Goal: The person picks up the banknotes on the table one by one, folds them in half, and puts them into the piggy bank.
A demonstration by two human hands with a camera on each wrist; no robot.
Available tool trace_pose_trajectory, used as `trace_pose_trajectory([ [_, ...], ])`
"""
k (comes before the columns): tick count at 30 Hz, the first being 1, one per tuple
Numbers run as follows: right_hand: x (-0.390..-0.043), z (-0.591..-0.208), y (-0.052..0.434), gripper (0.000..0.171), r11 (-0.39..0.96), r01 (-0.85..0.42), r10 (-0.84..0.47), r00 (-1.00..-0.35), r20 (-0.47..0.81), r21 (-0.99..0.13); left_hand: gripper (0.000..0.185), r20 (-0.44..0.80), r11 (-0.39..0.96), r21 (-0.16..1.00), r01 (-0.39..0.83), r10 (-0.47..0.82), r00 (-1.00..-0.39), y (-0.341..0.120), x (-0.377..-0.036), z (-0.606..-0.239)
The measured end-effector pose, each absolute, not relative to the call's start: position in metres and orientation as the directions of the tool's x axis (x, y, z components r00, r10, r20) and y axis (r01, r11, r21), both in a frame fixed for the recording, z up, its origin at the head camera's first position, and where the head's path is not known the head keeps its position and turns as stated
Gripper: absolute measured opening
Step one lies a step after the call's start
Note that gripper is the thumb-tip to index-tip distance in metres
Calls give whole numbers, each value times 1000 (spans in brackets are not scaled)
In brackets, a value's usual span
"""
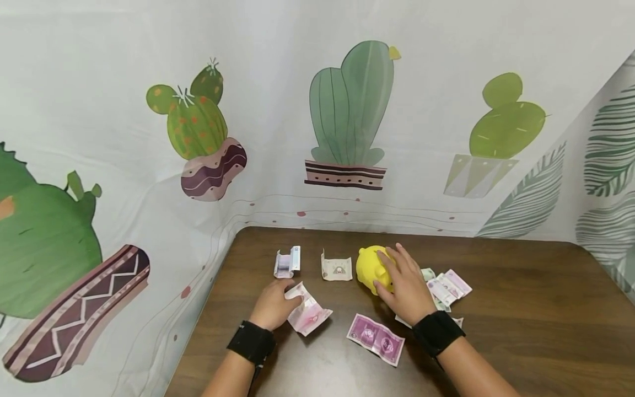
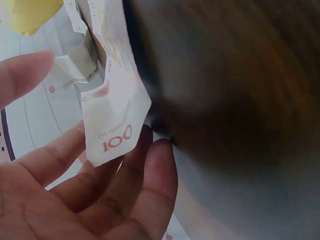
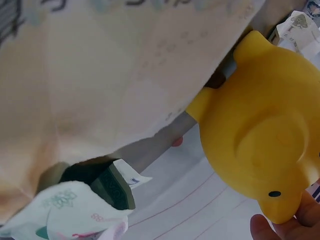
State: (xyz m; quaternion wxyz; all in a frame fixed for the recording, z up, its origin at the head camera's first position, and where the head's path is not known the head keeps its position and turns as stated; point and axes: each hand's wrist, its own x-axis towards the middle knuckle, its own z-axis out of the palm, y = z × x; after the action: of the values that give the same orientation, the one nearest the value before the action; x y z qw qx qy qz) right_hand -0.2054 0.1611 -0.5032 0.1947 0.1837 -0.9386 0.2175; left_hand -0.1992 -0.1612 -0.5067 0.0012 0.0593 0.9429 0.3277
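Here, a dark wood-grain table [image 1: 521,309] carries a smooth, rounded yellow piggy bank [image 1: 371,268] at centre. The right hand [image 1: 408,285] lies flat over the bank's 3 o'clock flank, fingers spread, thumb at its near side. At 8 o'clock from the bank, the left hand [image 1: 272,305] pinches a creased pink banknote [image 1: 308,315] between fingers and thumb; the wrist view reads "100" on it. A flat purple note [image 1: 375,338] lies at 6 o'clock, folded notes [image 1: 287,262] at 9 o'clock.

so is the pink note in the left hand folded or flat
Folded: the pink note bends up in a crease where the left hand pinches it; the wrist view shows it curling.
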Motion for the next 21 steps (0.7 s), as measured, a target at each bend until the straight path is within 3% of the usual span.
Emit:
trace_pose_trajectory([
  [21,-217,-504,160,62,836,-432,-232,-837,496,-338,45,20,804,586,99,108,-994,-161,-205,-509],
])
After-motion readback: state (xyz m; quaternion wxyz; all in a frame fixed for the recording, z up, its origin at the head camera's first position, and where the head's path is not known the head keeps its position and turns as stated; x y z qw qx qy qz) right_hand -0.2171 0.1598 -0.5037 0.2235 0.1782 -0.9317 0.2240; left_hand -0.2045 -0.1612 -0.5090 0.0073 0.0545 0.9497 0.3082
